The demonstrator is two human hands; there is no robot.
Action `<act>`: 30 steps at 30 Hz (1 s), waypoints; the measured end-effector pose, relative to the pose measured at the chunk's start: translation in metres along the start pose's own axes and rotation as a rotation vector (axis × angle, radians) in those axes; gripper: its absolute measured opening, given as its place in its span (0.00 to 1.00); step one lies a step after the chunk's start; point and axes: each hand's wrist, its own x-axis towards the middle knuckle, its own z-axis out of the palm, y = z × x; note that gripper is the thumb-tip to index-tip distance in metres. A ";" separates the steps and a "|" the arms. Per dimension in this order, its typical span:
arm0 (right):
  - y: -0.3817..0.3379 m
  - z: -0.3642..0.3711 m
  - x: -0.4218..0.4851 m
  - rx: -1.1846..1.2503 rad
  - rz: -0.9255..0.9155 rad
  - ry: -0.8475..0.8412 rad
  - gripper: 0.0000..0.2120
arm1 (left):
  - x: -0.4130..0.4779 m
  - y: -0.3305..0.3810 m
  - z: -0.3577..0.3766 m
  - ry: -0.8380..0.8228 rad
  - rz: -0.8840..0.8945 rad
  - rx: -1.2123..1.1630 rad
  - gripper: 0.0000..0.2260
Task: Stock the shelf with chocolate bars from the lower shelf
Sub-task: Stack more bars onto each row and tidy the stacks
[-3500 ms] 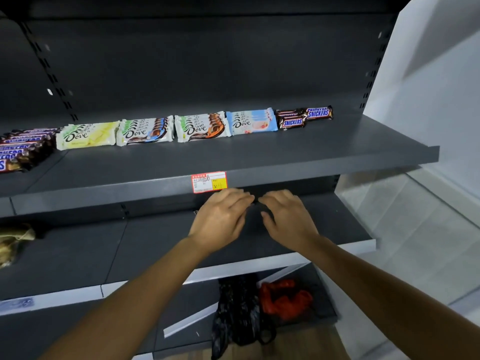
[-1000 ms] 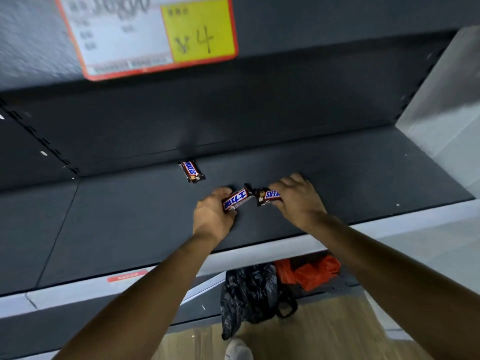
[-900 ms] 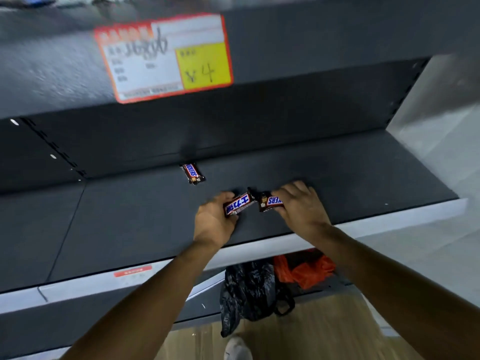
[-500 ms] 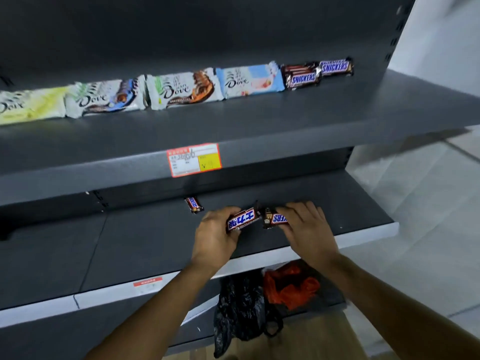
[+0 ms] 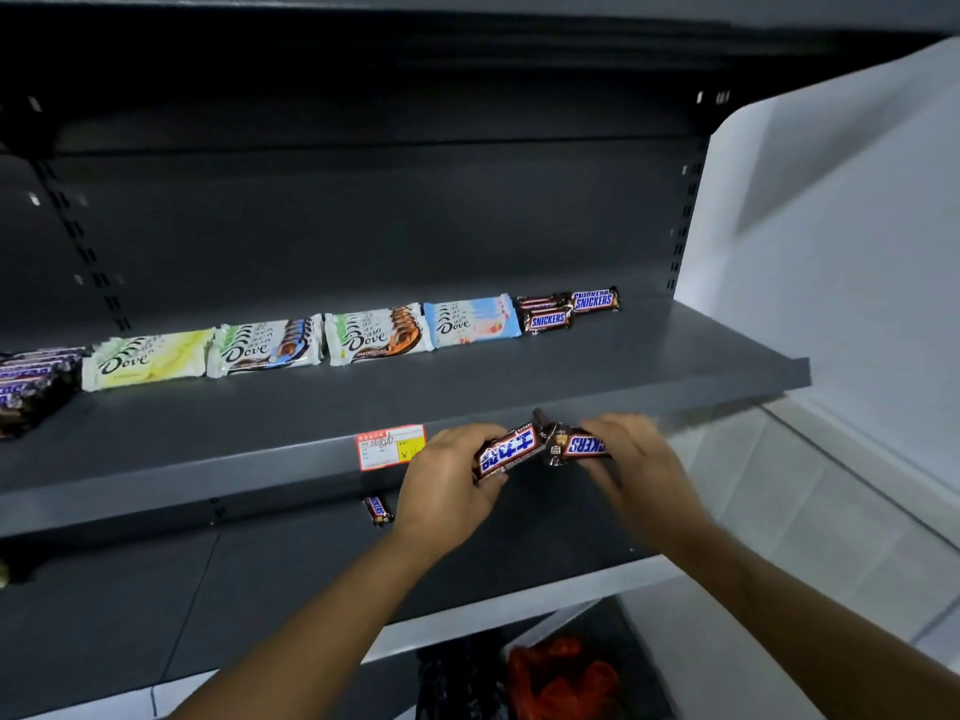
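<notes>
My left hand grips a Snickers bar with Chinese lettering. My right hand grips a second Snickers bar. Both bars are held end to end in front of the edge of the upper grey shelf, just right of its price tag. One more small Snickers bar lies at the back of the lower shelf. On the upper shelf a row of Dove bars runs along the back, with a few Snickers bars at its right end.
A stack of dark chocolate bars sits at the far left of the upper shelf. A white side wall closes the right. Below the lower shelf lie a black bag and a red bag.
Both hands have lifted the two Snickers bars off the lower shelf, up to the front edge of the upper shelf. The view has tilted upward.
</notes>
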 end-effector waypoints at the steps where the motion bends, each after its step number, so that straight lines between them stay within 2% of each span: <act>1: -0.001 -0.005 0.008 0.004 0.013 0.009 0.19 | 0.005 0.002 -0.005 0.010 0.002 -0.013 0.17; 11: -0.002 0.000 0.072 0.011 0.016 0.117 0.17 | 0.065 -0.005 -0.029 0.032 -0.051 -0.015 0.22; 17: 0.001 0.020 0.110 0.034 0.082 0.155 0.15 | 0.112 -0.013 -0.021 -0.086 -0.133 -0.091 0.29; 19: 0.001 0.025 0.121 0.053 0.106 0.164 0.14 | 0.126 -0.014 -0.016 -0.104 -0.196 -0.213 0.25; 22: -0.001 0.032 0.132 0.161 0.175 0.181 0.15 | 0.141 -0.012 -0.004 -0.117 -0.355 -0.611 0.13; 24: -0.002 0.036 0.137 0.214 0.215 0.169 0.13 | 0.147 -0.011 0.007 -0.122 -0.422 -0.790 0.07; 27: 0.003 0.045 0.140 0.231 0.218 0.144 0.10 | 0.156 -0.008 0.020 -0.122 -0.503 -0.962 0.05; 30: 0.017 0.052 0.141 0.289 0.210 0.143 0.06 | 0.166 -0.009 0.029 -0.129 -0.553 -0.996 0.05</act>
